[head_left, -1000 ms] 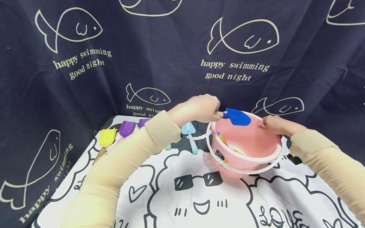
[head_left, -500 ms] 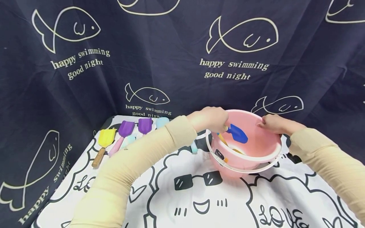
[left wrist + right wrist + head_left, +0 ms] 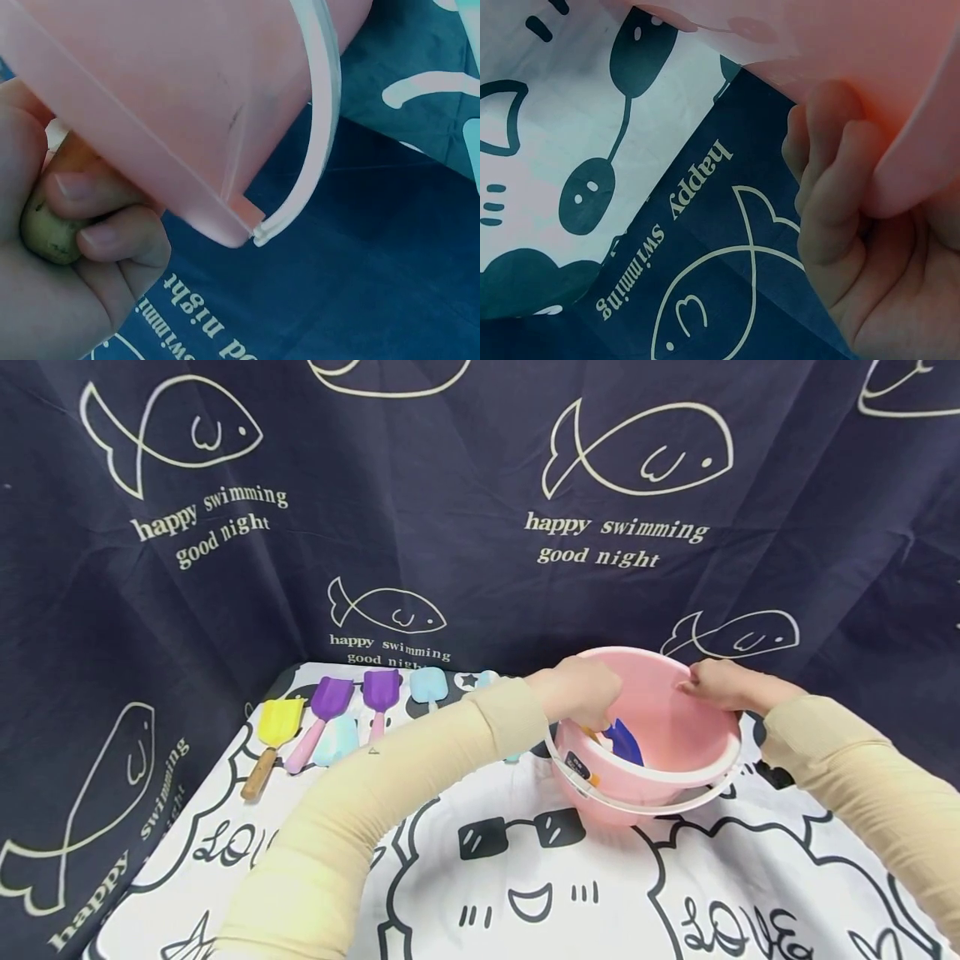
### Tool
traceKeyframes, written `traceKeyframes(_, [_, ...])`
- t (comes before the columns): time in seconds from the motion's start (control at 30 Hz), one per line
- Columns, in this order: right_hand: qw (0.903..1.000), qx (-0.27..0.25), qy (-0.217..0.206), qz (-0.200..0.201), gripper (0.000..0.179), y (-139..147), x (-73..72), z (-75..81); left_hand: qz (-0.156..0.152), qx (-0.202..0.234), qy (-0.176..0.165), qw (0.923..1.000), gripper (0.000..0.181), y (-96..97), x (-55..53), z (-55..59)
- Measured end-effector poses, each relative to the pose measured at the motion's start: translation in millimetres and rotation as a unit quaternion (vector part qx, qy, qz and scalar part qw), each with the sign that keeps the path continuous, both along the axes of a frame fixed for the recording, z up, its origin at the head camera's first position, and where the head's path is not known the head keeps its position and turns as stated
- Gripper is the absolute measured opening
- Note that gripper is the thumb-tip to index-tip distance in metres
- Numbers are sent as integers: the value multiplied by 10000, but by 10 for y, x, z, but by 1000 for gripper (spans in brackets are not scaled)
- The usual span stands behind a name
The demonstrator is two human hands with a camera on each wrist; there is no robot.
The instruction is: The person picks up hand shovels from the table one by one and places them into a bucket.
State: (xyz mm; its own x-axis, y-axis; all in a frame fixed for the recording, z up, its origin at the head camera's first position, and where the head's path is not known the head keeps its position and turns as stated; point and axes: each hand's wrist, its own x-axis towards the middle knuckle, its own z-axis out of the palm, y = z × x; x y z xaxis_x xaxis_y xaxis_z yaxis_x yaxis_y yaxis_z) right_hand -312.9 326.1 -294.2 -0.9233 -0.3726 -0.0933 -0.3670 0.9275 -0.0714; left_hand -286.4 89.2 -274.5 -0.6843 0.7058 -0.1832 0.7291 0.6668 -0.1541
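In the head view, a pink bucket (image 3: 652, 693) stands on the table's right half, tilted slightly toward me. My left hand (image 3: 585, 689) reaches over its left rim and down inside. The left wrist view shows my fingers curled round the wooden handle (image 3: 56, 232) of a small trowel. The trowel's blue blade (image 3: 625, 743) points down in the bucket, partly hidden by the near rim. My right hand (image 3: 722, 685) grips the bucket's far right rim, and the right wrist view shows curled fingers (image 3: 836, 180) on the outside of the pink wall.
A yellow shovel (image 3: 281, 721), two purple shovels with pink handles, one (image 3: 332, 696) left of the other (image 3: 382, 690), and a light blue shovel (image 3: 428, 684) lie at the back left. The bucket's white handle (image 3: 652, 812) hangs at its front. A dark curtain (image 3: 480, 527) rises behind the table.
My left hand has moved right and down into the bucket, lowering the blue trowel from above the rim to inside. My right hand has stayed on the rim.
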Motion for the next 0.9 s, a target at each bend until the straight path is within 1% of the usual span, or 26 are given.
traceKeyframes(0.1, [10000, -29, 2, -13, 31, 2, 6, 3, -165, -84, 103, 9998, 20, 51, 2, -31])
traceKeyframes(0.23, [9999, -80, -63, -65, 28, 7, 3, -9, -266, -184, 75, 9994, 24, 110, 13, -73])
traceKeyframes(0.43, [9996, -144, -178, -159, 28, 22, -13, -37, -219, -205, -64, 9995, 26, 171, 10, -158])
traceKeyframes(0.7, [9997, -173, -116, -105, 30, 6, -6, -39, -32, -267, -215, 9994, 30, 227, 7, -260])
traceKeyframes(0.9, [9997, -88, -117, -187, 30, -1, -7, -34, 57, -254, -358, 9990, 33, 241, 29, -263])
